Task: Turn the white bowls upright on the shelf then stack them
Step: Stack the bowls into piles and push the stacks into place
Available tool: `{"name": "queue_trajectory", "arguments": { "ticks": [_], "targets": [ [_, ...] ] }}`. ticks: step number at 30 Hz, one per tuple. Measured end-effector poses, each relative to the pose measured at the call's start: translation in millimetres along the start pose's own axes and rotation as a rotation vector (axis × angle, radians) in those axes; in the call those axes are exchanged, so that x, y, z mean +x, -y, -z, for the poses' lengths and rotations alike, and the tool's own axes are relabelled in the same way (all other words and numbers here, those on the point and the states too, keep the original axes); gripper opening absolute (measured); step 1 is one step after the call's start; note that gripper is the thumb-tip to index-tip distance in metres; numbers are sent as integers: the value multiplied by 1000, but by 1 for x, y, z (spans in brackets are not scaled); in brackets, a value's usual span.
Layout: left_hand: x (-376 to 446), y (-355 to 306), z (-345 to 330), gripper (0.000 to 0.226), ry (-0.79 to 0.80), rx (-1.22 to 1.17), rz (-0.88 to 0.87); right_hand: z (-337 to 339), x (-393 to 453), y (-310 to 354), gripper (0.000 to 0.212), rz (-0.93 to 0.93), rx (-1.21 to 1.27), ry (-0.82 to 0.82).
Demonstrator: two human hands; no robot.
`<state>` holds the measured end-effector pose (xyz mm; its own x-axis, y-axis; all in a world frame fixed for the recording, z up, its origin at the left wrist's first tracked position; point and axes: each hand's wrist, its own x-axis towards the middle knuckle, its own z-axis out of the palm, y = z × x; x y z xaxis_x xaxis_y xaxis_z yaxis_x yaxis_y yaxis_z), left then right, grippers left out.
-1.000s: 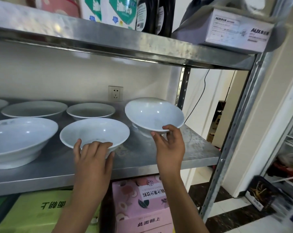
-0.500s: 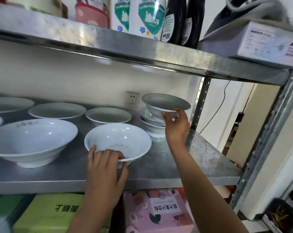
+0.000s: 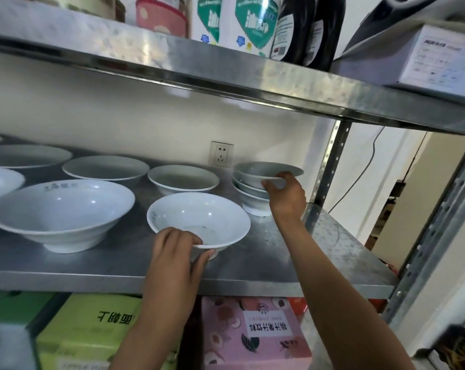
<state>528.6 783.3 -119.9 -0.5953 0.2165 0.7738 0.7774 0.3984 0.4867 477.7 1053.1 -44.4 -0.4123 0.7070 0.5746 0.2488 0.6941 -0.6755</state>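
Several white bowls stand upright on the metal shelf (image 3: 292, 263). My right hand (image 3: 286, 194) grips the near rim of a white bowl (image 3: 266, 172), which sits on top of a stack of bowls (image 3: 252, 201) at the back right of the shelf. My left hand (image 3: 178, 247) holds the near rim of another upright white bowl (image 3: 199, 220) at the shelf's front middle; that bowl seems to rest on the shelf. A larger bowl (image 3: 60, 209) stands to its left. More bowls (image 3: 183, 178) line the back row.
The upper shelf (image 3: 226, 73) hangs low overhead and carries bottles and a box. A wall socket (image 3: 221, 154) sits behind the stack. The upright post (image 3: 330, 166) stands right of the stack. Cartons (image 3: 252, 332) fill the space below.
My right hand has carried its bowl from the front of the shelf back and down onto the stack at the back right. My left hand has stayed on its bowl's rim.
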Motion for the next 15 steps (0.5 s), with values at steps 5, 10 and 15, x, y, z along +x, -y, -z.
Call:
{"name": "queue_trajectory", "arguments": {
  "ticks": [5,10,15],
  "targets": [
    [6,1,5,21,27,94,-36,-11,-3,-13,37,46,-35,-9],
    [8,6,0,27,-85,23,-3,-18,2,-24,34,38,-67,64],
    [36,-8,-5,24,-205,-69,27,-14,6,-30,42,65,20,124]
  ]
}}
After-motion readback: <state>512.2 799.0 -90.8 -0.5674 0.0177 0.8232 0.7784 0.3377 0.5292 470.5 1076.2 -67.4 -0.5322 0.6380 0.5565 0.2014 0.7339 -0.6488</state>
